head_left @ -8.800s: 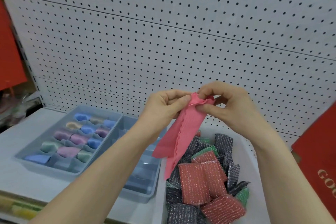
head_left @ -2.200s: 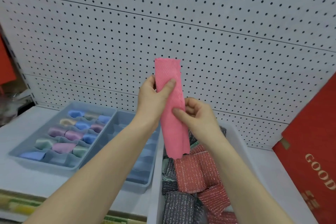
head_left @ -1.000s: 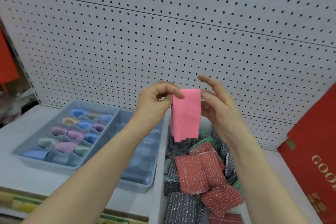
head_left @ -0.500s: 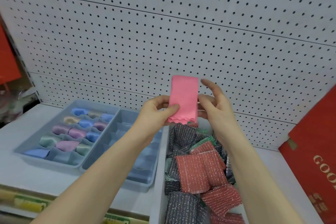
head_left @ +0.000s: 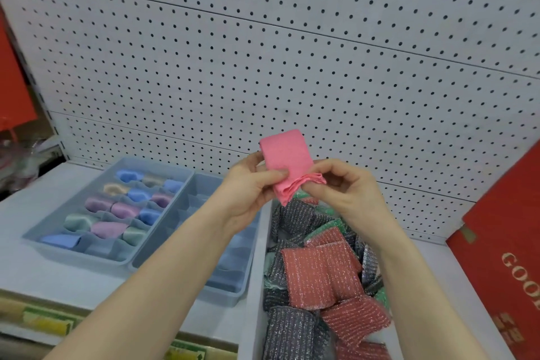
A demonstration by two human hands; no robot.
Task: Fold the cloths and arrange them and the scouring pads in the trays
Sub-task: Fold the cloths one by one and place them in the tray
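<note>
A pink cloth [head_left: 286,159], folded small, is held up in front of the pegboard. My left hand [head_left: 251,187] grips its left side with the thumb pressed across the front. My right hand [head_left: 347,188] pinches the loose layered edges at its lower right. Below lies a white bin [head_left: 251,286] of red, grey and green scouring pads [head_left: 318,275]. To the left sit two grey-blue divided trays: the left tray [head_left: 58,231] holds several rolled pastel cloths, the right tray [head_left: 233,292] is partly hidden by my left forearm.
A white pegboard wall [head_left: 292,52] stands close behind the shelf. A red box [head_left: 505,257] with gold letters leans at the right. Red packaging [head_left: 14,82] shows at the far left. The shelf's front edge carries yellow price labels [head_left: 43,323].
The long pink strip has been folded down into a short packet. In the last half second the packet tilted left and my right hand moved from its side to pinch the lower edges.
</note>
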